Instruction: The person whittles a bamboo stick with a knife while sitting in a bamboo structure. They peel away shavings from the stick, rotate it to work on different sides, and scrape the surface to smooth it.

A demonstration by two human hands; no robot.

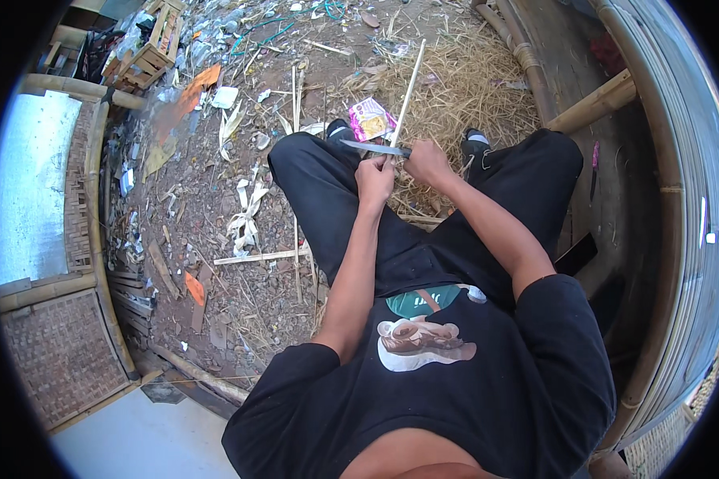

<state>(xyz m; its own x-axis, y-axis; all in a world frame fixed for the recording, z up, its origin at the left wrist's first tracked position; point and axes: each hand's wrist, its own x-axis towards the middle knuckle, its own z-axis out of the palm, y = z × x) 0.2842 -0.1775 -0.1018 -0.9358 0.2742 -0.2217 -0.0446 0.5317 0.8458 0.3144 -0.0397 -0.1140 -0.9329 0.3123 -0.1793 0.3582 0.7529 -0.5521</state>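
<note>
My right hand [427, 164] is closed round the dark handle of a knife [371, 148]. Its grey blade points left, just above my left hand [375, 184]. The fingers of that left hand are pinched on the near end of a long, pale bamboo strip [411, 89]. From there the strip slants away and slightly right over the ground, and the blade lies across it close to my fingers. Whether the edge is cutting into the strip is too small to tell. Both hands are between my knees.
A pink and yellow packet [371, 120] lies by my left foot, with a heap of dry shavings [475, 84] to the right. More pale strips [260, 257] are on the littered ground. A wooden crate [153, 46] stands far left. Another knife-like tool [594, 172] rests at right.
</note>
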